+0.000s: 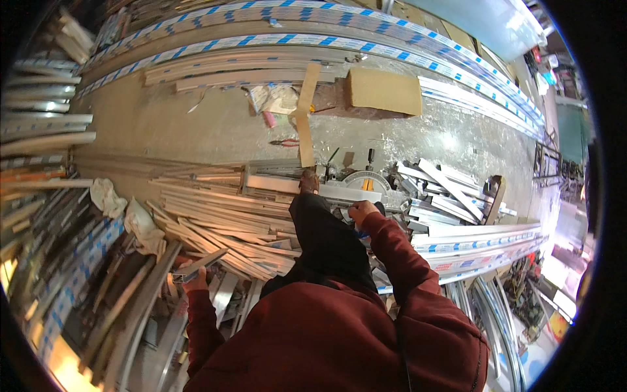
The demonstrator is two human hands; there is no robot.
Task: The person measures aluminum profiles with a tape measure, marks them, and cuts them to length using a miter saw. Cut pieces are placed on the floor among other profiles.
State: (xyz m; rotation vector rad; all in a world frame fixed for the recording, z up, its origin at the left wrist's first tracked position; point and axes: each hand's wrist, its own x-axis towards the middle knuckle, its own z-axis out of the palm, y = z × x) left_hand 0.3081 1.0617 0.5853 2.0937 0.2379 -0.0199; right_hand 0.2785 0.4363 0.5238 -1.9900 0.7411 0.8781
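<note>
My left hand [196, 282] is low on the left, closed around a short metal profile [204, 262] whose hollow end shows. Long metal lengths lie beneath and beside it. My right hand [362, 212] is closed in front of a mitre saw [390, 189] on the floor; whatever it grips, if anything, is hidden beneath the fingers. A light-coloured bar [349, 194] lies across the saw's base, just beyond that hand. Near the bar's left part, my shoe [309, 183] rests.
Many long profiles [222, 202] cover the floor at left, with offcuts [450, 189] right of the saw. Farther off are a cardboard box [384, 91], a cardboard strip [306, 117] and red-handled pliers [285, 142]. Blue-and-white wrapped lengths [294, 40] run along the back.
</note>
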